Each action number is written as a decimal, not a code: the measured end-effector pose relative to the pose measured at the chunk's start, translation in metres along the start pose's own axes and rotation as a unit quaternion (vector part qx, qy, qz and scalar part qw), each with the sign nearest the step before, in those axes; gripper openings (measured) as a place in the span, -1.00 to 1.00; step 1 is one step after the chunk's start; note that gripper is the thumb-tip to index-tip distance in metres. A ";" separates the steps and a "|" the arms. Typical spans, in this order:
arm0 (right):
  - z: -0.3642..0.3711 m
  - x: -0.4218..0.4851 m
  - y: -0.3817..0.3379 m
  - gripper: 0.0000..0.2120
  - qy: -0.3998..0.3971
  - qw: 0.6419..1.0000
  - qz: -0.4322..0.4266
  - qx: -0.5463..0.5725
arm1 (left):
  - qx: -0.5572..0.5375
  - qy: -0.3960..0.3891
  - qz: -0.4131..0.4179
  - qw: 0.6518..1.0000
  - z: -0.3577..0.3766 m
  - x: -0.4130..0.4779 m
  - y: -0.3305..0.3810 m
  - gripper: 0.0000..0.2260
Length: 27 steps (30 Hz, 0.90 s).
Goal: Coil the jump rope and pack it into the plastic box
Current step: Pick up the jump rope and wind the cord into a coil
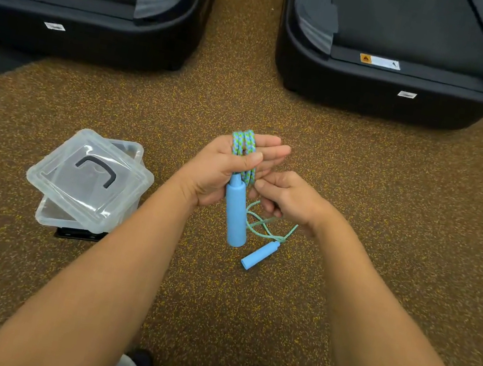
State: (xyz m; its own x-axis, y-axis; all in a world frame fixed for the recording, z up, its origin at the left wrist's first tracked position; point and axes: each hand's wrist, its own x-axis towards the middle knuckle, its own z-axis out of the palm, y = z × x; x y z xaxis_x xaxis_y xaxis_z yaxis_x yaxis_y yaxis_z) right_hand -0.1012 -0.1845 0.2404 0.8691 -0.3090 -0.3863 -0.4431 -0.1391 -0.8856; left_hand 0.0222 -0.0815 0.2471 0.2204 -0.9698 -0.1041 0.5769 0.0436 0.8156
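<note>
Right of the plastic box (49,214), the left hand (219,172) clamps the jump rope (244,148), coiled round its palm. The right hand (288,200) pinches a loose strand. The second handle (260,254) lies on the floor. The lid (91,173) rests askew on the box.

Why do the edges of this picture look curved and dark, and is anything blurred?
Head view: the wide-angle lens bows the black machines and darkens the corners; left hand, right hand and jump rope look sharp; the box lid shows mild glare.
</note>
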 end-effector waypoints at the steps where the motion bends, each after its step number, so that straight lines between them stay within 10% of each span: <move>1: -0.001 0.000 -0.001 -0.75 -0.005 1.000 0.004 -0.014 | 0.010 0.005 -0.003 1.000 -0.001 0.000 -0.001 -0.65; 27: -0.029 -0.023 -0.050 -0.87 0.016 0.975 -0.058 -0.212 | 0.093 0.028 -0.074 0.993 -0.006 -0.009 -0.011 -0.74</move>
State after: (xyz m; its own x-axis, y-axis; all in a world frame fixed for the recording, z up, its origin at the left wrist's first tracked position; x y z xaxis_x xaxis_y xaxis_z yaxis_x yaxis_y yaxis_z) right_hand -0.1057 -0.1972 0.3012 0.9144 -0.2971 -0.2750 -0.3992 -0.5490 -0.7343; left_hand 0.0182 -0.0715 0.2355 0.1914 -0.9470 -0.2579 0.4520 -0.1482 0.8796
